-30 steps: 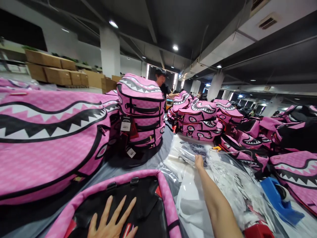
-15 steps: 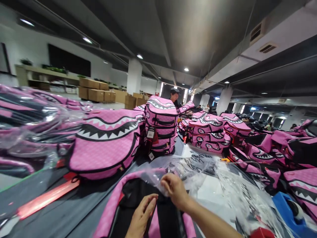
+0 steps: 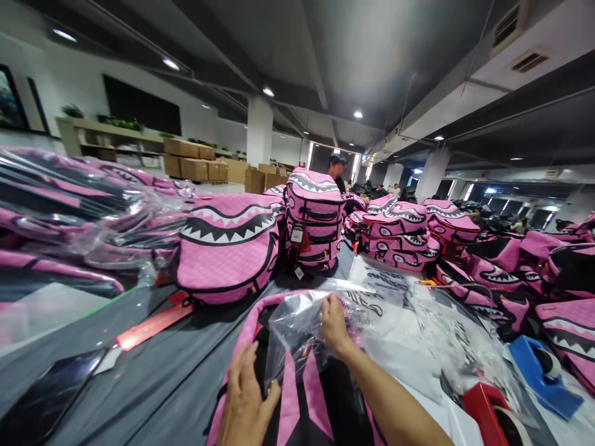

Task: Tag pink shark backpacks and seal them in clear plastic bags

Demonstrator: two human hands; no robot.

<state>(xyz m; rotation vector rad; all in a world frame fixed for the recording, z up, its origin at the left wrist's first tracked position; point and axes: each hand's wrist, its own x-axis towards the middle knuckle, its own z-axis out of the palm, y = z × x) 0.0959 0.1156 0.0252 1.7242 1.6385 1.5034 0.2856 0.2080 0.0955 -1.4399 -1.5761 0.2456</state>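
A pink and black backpack point(image 3: 292, 396) lies right before me, its black strap side up. Clear printed plastic point(image 3: 297, 316), apparently a bag, covers its upper part. My right hand point(image 3: 333, 323) is closed on an edge of that plastic bag above the backpack's top. On the backpack's left side rests my left hand point(image 3: 248, 393), fingers spread, thumb beside the plastic. Just beyond stands a pink backpack with a shark-mouth print point(image 3: 227, 248). Behind it rises a stack of similar backpacks point(image 3: 313, 217) with hanging tags.
Bagged backpacks point(image 3: 88, 204) are piled at left. A dark phone-like slab point(image 3: 51, 390) and a red strip point(image 3: 153, 327) lie on the grey cloth. Loose plastic bags point(image 3: 455, 328), a red tape dispenser point(image 3: 486, 406) and a blue tape dispenser point(image 3: 542, 371) are at right. A person point(image 3: 337, 168) stands behind the stacks.
The plastic now extends over the backpack's top toward me. My left hand has opened wider and shifted to the backpack's left side. The view has turned slightly.
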